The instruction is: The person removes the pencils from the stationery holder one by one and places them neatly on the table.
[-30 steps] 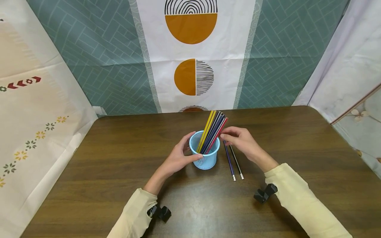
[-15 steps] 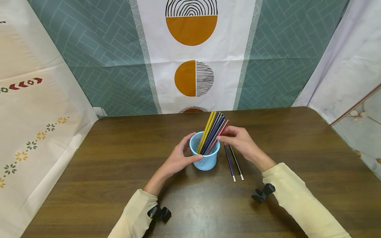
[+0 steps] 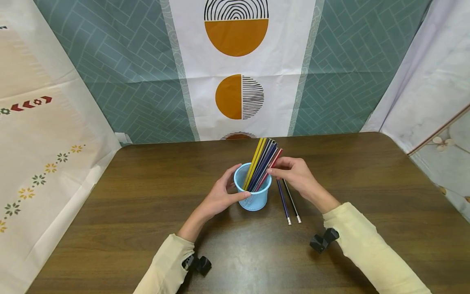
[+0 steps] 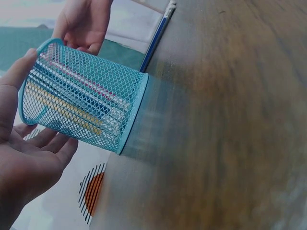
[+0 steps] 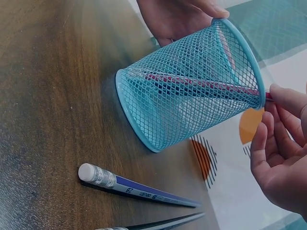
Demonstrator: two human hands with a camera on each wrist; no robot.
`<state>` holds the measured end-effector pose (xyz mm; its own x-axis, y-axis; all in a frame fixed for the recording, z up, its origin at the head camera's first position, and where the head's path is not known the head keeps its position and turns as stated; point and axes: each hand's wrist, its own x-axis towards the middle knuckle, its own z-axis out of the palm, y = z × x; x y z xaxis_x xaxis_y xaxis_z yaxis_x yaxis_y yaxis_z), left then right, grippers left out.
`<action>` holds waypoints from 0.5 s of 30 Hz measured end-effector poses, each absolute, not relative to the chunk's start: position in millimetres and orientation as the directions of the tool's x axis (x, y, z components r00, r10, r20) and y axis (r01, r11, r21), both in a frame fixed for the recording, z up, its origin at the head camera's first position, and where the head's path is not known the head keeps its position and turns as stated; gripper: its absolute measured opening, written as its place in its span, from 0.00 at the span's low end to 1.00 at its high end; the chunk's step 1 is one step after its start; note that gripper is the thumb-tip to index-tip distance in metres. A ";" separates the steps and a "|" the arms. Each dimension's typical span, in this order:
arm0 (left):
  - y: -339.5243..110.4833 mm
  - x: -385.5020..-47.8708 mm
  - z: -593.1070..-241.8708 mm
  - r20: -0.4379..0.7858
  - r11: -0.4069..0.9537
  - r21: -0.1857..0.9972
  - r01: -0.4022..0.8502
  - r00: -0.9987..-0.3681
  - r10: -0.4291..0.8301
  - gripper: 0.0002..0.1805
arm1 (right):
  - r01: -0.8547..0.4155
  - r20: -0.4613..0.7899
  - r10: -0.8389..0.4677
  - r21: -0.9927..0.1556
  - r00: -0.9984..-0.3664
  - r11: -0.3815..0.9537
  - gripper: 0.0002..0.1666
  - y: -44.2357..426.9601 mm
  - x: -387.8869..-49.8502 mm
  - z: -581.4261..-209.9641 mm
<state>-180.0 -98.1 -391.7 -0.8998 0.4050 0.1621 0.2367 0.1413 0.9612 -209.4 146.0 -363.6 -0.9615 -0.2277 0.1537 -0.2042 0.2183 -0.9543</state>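
Note:
A light blue mesh cup (image 3: 257, 201) stands on the table, holding several pencils (image 3: 260, 165) in yellow, dark blue, black and red that lean to the right. The left hand (image 3: 222, 196) grips the cup's left side, thumb at the front of the rim. At the right rim, the right hand (image 3: 298, 175) pinches a red pencil (image 3: 275, 158) between thumb and finger; in the right wrist view its lower part shows through the mesh. Two more pencils, one blue (image 5: 148, 190) and one black (image 5: 168, 223), lie side by side right of the cup.
The brown wooden table (image 3: 147, 204) reaches back to a patterned cloth (image 3: 147, 102). Light cloths hang at the left and right sides. Each wrist carries a small black camera, above the table's front part.
The right hand has moved slightly left to the cup's rim and now pinches the red pencil, which has shifted slightly right. The left hand and the cup have stayed in place.

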 end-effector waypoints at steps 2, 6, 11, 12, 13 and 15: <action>-98.0 -180.3 -392.2 0.166 0.139 0.961 0.240 -0.899 0.405 0.44 | -0.217 0.168 -0.222 -0.950 -0.961 0.223 0.11 145.6 -209.7 -363.8; -97.9 -181.0 -393.4 0.173 0.135 0.960 0.246 -0.897 0.406 0.44 | -0.234 0.187 -0.213 -0.947 -0.959 0.221 0.11 144.6 -208.8 -363.7; -97.7 -181.2 -394.0 0.175 0.136 0.959 0.249 -0.897 0.406 0.45 | -0.255 0.208 -0.204 -0.936 -0.957 0.242 0.11 144.0 -206.7 -361.1; -97.7 -181.2 -394.1 0.174 0.135 0.959 0.248 -0.897 0.407 0.45 | -0.262 0.215 -0.203 -0.932 -0.955 0.250 0.11 144.1 -206.3 -360.4; -97.6 -181.2 -394.0 0.173 0.135 0.960 0.247 -0.897 0.407 0.44 | -0.267 0.219 -0.202 -0.928 -0.955 0.259 0.11 144.0 -206.4 -360.1; -97.6 -181.2 -393.8 0.170 0.136 0.960 0.244 -0.898 0.406 0.44 | -0.281 0.231 -0.204 -0.921 -0.951 0.270 0.11 143.9 -206.2 -359.0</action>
<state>-181.2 -97.6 -393.8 -0.8978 0.4061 0.1703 0.2435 0.1357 0.9604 -206.2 143.9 -359.0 -0.9514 -0.2037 0.2310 -0.2814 0.2704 -0.9207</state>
